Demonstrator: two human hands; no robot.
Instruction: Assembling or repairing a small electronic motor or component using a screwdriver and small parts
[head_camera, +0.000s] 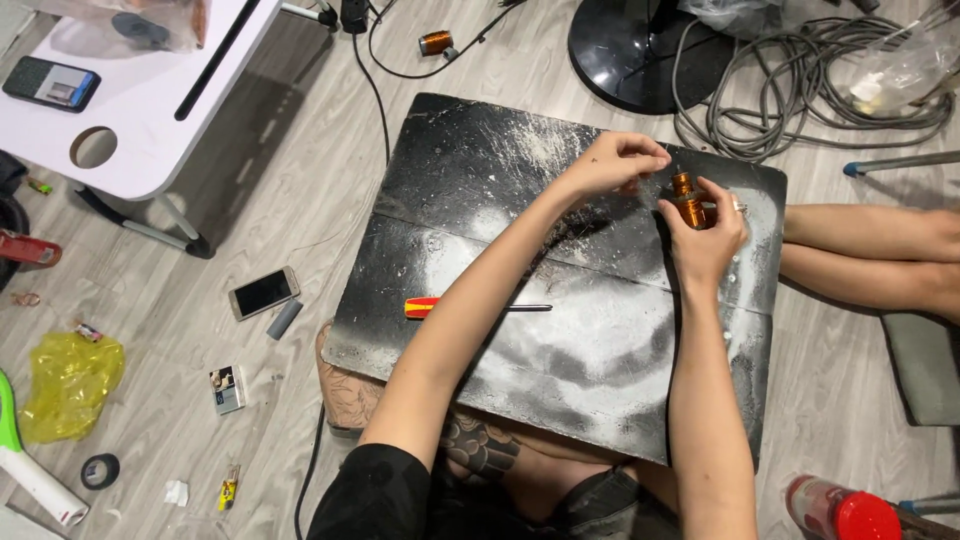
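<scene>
Gripped in right hand (705, 235): small amber-brown spool (688, 203), upright, fingers wrapped round it, over far right part of black board (560, 350). Left hand (615, 160) just beside it, fingertips pinched together near spool top; can't tell what they pinch. Red-yellow screwdriver (470, 307) lies mid-board, under left forearm. Phone (263, 292) on floor left of board.

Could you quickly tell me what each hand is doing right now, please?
Left hand: fingers curled, pinching at something small beside the amber spool; what it is cannot be told.
Right hand: closed around the amber spool.
</scene>
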